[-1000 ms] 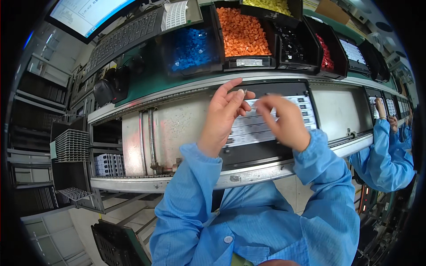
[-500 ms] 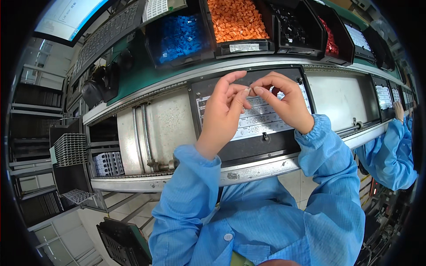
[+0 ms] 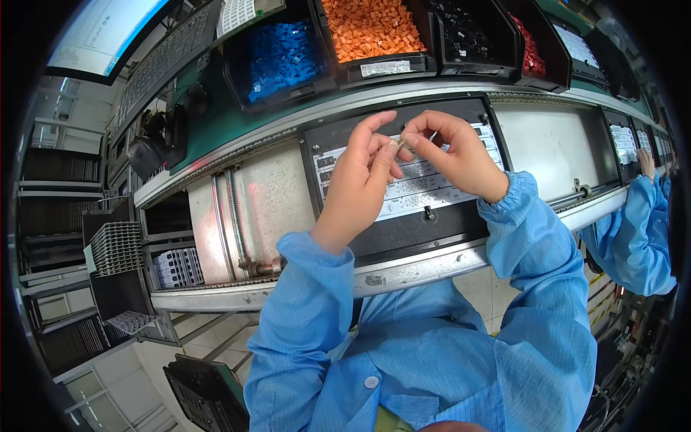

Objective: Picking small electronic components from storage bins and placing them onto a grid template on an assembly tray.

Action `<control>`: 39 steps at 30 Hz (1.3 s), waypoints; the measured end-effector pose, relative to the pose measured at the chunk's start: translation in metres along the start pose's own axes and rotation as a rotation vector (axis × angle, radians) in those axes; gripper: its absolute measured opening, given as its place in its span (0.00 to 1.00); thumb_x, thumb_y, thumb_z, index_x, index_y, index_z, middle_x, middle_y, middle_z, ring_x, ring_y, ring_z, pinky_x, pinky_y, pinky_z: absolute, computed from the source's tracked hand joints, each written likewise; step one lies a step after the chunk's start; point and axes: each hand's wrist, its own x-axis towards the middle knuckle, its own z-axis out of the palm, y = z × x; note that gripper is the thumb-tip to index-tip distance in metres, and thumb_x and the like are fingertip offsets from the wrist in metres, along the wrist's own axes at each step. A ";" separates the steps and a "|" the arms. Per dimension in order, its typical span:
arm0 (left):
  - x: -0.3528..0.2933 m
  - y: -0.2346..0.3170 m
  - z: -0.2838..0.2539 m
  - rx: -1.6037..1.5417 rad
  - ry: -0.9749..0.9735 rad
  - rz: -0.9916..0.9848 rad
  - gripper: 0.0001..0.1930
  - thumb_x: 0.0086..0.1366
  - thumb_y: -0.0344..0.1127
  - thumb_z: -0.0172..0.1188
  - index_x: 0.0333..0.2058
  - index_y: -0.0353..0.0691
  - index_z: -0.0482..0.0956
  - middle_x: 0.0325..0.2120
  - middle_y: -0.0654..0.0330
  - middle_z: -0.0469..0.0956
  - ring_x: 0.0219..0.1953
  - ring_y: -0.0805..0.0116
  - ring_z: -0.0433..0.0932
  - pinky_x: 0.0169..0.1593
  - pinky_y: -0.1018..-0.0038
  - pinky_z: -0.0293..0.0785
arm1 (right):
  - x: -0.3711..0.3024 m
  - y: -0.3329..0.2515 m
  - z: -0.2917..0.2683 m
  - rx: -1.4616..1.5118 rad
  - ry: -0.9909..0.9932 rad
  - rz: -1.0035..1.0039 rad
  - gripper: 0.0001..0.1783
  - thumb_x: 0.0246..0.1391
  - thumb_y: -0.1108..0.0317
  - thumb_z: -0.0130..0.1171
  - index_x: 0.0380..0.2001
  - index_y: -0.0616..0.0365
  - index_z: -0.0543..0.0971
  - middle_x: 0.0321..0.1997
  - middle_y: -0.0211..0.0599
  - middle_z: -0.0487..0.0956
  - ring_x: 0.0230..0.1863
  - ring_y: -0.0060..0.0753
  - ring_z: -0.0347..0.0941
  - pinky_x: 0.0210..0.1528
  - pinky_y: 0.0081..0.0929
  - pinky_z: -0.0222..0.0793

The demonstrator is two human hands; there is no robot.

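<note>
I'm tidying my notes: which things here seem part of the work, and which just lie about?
Seemingly in use:
small part, held between left hand and right hand
black tray and its white boards, beneath
perhaps the orange parts

Seemingly just around:
keyboard
monitor

A head-worn fisheye looks down at the nearby fingers (image 3: 374, 123).

Handheld piece (image 3: 401, 145) too small for identification
</note>
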 end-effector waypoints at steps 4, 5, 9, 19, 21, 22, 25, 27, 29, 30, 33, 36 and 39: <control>0.001 -0.006 0.003 -0.096 0.045 -0.026 0.18 0.78 0.33 0.57 0.61 0.34 0.70 0.41 0.57 0.82 0.37 0.75 0.79 0.42 0.76 0.78 | -0.001 0.000 0.007 -0.136 0.157 -0.149 0.06 0.68 0.68 0.62 0.40 0.59 0.81 0.38 0.27 0.80 0.37 0.19 0.74 0.36 0.20 0.68; 0.001 -0.010 0.004 -0.093 0.070 -0.025 0.16 0.77 0.33 0.58 0.58 0.34 0.70 0.41 0.57 0.82 0.37 0.75 0.79 0.42 0.77 0.78 | 0.000 0.000 0.008 -0.189 0.198 -0.205 0.05 0.68 0.69 0.62 0.40 0.60 0.81 0.38 0.29 0.79 0.37 0.21 0.74 0.36 0.21 0.68; 0.002 -0.011 0.004 -0.107 0.081 -0.039 0.14 0.75 0.33 0.63 0.52 0.34 0.71 0.39 0.57 0.82 0.36 0.75 0.80 0.41 0.78 0.79 | -0.002 0.000 0.012 -0.214 0.206 -0.232 0.04 0.67 0.71 0.62 0.40 0.61 0.80 0.37 0.32 0.79 0.36 0.26 0.75 0.35 0.22 0.68; 0.001 -0.011 0.002 -0.217 0.007 -0.138 0.11 0.81 0.41 0.51 0.46 0.37 0.72 0.34 0.60 0.79 0.32 0.77 0.77 0.33 0.81 0.73 | -0.003 -0.001 0.015 -0.329 0.251 -0.389 0.02 0.65 0.76 0.62 0.39 0.61 0.79 0.38 0.35 0.79 0.33 0.29 0.75 0.31 0.24 0.69; 0.000 -0.011 -0.004 -0.272 -0.125 -0.245 0.17 0.84 0.47 0.43 0.48 0.40 0.72 0.34 0.61 0.77 0.32 0.76 0.76 0.34 0.80 0.70 | -0.003 -0.001 0.016 -0.350 0.262 -0.428 0.02 0.64 0.77 0.62 0.39 0.61 0.79 0.38 0.35 0.79 0.33 0.30 0.75 0.31 0.24 0.70; 0.000 -0.010 -0.005 -0.271 -0.125 -0.245 0.17 0.84 0.47 0.43 0.48 0.40 0.72 0.34 0.61 0.77 0.32 0.76 0.76 0.34 0.80 0.70 | -0.003 -0.002 0.017 -0.366 0.274 -0.442 0.03 0.63 0.78 0.63 0.39 0.61 0.79 0.38 0.35 0.79 0.32 0.30 0.76 0.30 0.24 0.70; 0.000 0.000 -0.003 -0.300 -0.168 -0.338 0.19 0.84 0.50 0.40 0.47 0.40 0.72 0.34 0.62 0.77 0.31 0.77 0.75 0.31 0.82 0.68 | -0.004 -0.001 0.018 -0.412 0.300 -0.471 0.04 0.62 0.78 0.64 0.38 0.61 0.79 0.37 0.36 0.79 0.32 0.31 0.77 0.30 0.25 0.71; -0.001 0.007 0.007 -0.312 -0.021 -0.311 0.18 0.84 0.50 0.41 0.46 0.40 0.71 0.34 0.62 0.77 0.30 0.78 0.74 0.30 0.84 0.66 | -0.003 -0.001 0.018 -0.440 0.312 -0.488 0.04 0.61 0.79 0.64 0.38 0.61 0.79 0.37 0.36 0.79 0.32 0.32 0.77 0.30 0.25 0.71; 0.001 -0.001 0.005 -0.285 -0.025 -0.257 0.17 0.84 0.49 0.43 0.46 0.41 0.71 0.34 0.63 0.77 0.30 0.78 0.74 0.30 0.84 0.66 | -0.002 -0.001 0.018 -0.446 0.338 -0.472 0.05 0.60 0.79 0.64 0.38 0.61 0.79 0.37 0.36 0.79 0.32 0.33 0.77 0.30 0.26 0.71; 0.002 -0.006 0.005 -0.259 -0.032 -0.202 0.16 0.84 0.48 0.44 0.47 0.41 0.71 0.34 0.63 0.76 0.30 0.79 0.74 0.30 0.84 0.65 | -0.002 -0.001 0.017 -0.446 0.338 -0.471 0.05 0.60 0.79 0.64 0.38 0.61 0.79 0.37 0.36 0.79 0.32 0.33 0.77 0.30 0.26 0.71; 0.002 -0.011 0.001 -0.281 -0.048 -0.238 0.14 0.83 0.46 0.47 0.49 0.41 0.71 0.35 0.63 0.76 0.29 0.79 0.73 0.30 0.84 0.65 | -0.001 0.000 0.017 -0.475 0.345 -0.477 0.05 0.60 0.79 0.65 0.38 0.61 0.79 0.37 0.36 0.79 0.32 0.33 0.78 0.30 0.26 0.72; 0.001 -0.007 0.000 -0.440 -0.040 -0.298 0.13 0.83 0.45 0.49 0.49 0.42 0.71 0.34 0.64 0.76 0.29 0.80 0.73 0.30 0.84 0.65 | -0.002 -0.001 0.017 -0.498 0.363 -0.490 0.05 0.59 0.79 0.65 0.37 0.61 0.79 0.37 0.36 0.79 0.31 0.33 0.78 0.30 0.27 0.73; 0.001 0.003 0.008 -0.388 0.019 -0.252 0.11 0.83 0.43 0.50 0.47 0.40 0.70 0.34 0.64 0.75 0.29 0.79 0.72 0.31 0.82 0.67 | -0.003 -0.002 0.017 -0.508 0.348 -0.469 0.05 0.59 0.79 0.65 0.37 0.60 0.79 0.37 0.36 0.79 0.30 0.34 0.78 0.30 0.28 0.74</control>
